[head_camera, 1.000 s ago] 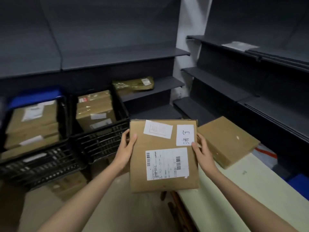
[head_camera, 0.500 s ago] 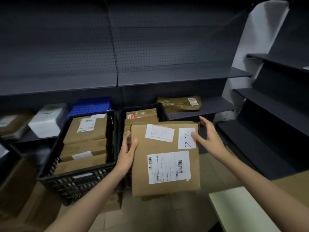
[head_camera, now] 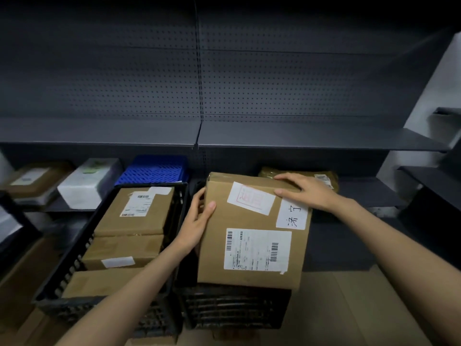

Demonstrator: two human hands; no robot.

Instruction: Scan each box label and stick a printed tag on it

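Head view: cardboard box (head_camera: 254, 231) sits atop the right black crate (head_camera: 234, 305), label side up — barcode shipping label (head_camera: 257, 250), red-stamped sticker (head_camera: 250, 198), handwritten white tag (head_camera: 291, 216). Left hand (head_camera: 197, 221) grips the box's left edge, thumb on top. Right hand (head_camera: 306, 191) lies flat, fingers straight, on its far right corner. Left crate (head_camera: 74, 278) — three more boxes.

Parcel stockroom: dark pegboard shelving (head_camera: 299, 138), crates (head_camera: 234, 308) of labelled boxes (head_camera: 134, 211)

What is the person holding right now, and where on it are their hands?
A cardboard box. The left hand grips its left edge, thumb on the top face; the right hand lies flat on its far right corner.
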